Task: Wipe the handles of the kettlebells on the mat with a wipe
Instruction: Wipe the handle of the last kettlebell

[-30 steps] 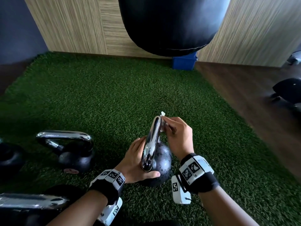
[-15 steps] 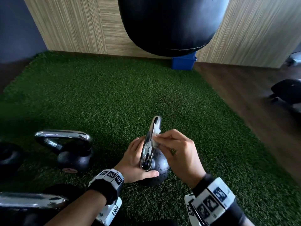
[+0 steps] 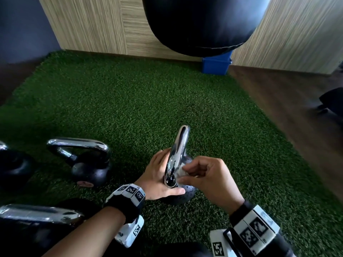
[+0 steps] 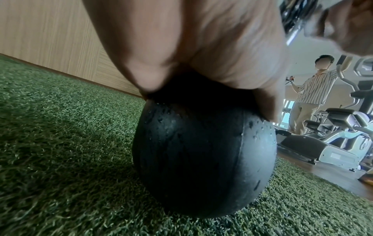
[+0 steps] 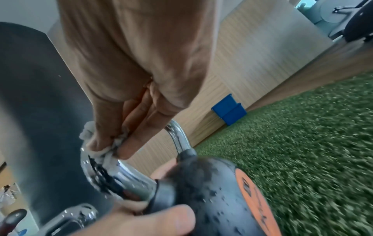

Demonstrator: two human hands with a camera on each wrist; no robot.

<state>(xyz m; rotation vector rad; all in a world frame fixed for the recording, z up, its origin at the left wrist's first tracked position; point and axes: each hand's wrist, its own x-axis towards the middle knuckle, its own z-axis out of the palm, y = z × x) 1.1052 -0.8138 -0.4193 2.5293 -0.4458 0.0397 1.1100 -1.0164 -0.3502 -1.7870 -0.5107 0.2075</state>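
A black kettlebell (image 3: pixel 185 197) with a chrome handle (image 3: pixel 179 145) stands on the green mat (image 3: pixel 130 99). My left hand (image 3: pixel 157 177) grips its ball, with the thumb across the near side and the fingers along the far side; the left wrist view shows the palm (image 4: pixel 201 55) on top of the ball (image 4: pixel 201 159). My right hand (image 3: pixel 206 179) pinches a crumpled white wipe (image 3: pixel 182 171) against the handle's lower near leg. In the right wrist view the wipe (image 5: pixel 101 151) is bunched under the fingertips (image 5: pixel 95 142) on the chrome handle (image 5: pixel 129 174).
Other kettlebells sit to the left: one upright (image 3: pixel 87 164), one at the left edge (image 3: pixel 11 167), one at the bottom left (image 3: pixel 37 216). A black punching bag (image 3: pixel 200 25) hangs ahead, a blue box (image 3: pixel 215 64) beneath it. Wood floor (image 3: pixel 297 117) lies right. A person (image 4: pixel 315 89) stands by gym machines (image 4: pixel 333 143).
My right hand has slid the wipe from the top of the handle down its near side toward the ball. The left hand has kept its hold on the kettlebell.
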